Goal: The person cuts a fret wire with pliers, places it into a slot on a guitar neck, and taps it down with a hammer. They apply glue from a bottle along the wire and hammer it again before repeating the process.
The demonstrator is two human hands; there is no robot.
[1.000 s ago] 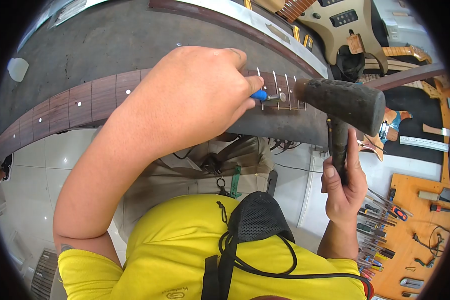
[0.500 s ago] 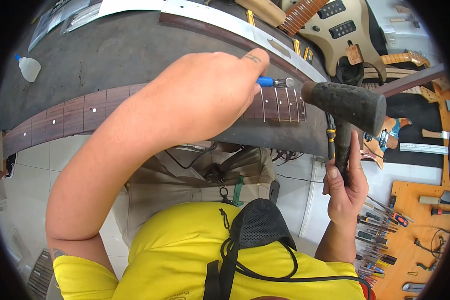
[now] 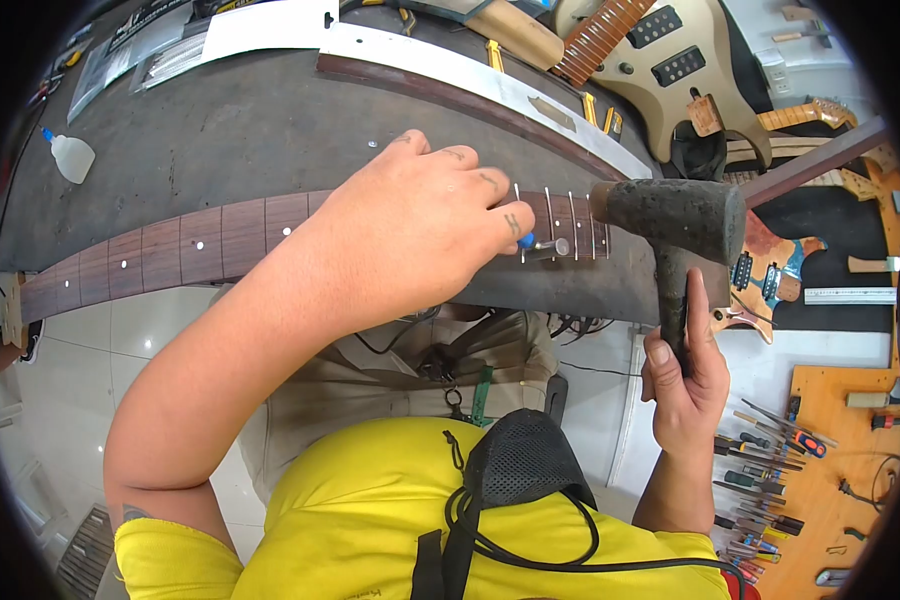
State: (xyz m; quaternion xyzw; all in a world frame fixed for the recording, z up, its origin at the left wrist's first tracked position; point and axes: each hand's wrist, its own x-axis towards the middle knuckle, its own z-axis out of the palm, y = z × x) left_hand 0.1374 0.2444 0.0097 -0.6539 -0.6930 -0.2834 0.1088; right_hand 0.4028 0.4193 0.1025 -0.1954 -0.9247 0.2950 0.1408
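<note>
My left hand (image 3: 425, 225) is closed around a blue-handled tool with a short metal end (image 3: 548, 248); most of its handle is hidden by my fingers. The metal end lies over the near edge of a dark wooden fretboard (image 3: 160, 242) with white dot inlays. Several metal fret wires (image 3: 576, 225) stand across the fretboard's right end, some reaching past its edges. My right hand (image 3: 688, 380) grips the handle of a black mallet (image 3: 680, 215), forefinger stretched along the shaft. The mallet head hangs beside and above the fretted end.
Across the dark workbench (image 3: 260, 115) lies a long pale metal strip (image 3: 470, 75) alongside dark wood. A small white bottle (image 3: 73, 158) stands at left. A beige electric guitar (image 3: 690, 65) lies at the back right. Tools hang on an orange board (image 3: 830, 400).
My left hand has brought the blue-handled tool toward me, from the fretboard's far edge to its near edge. The mallet has shifted slightly left. The camera view has moved a little.
</note>
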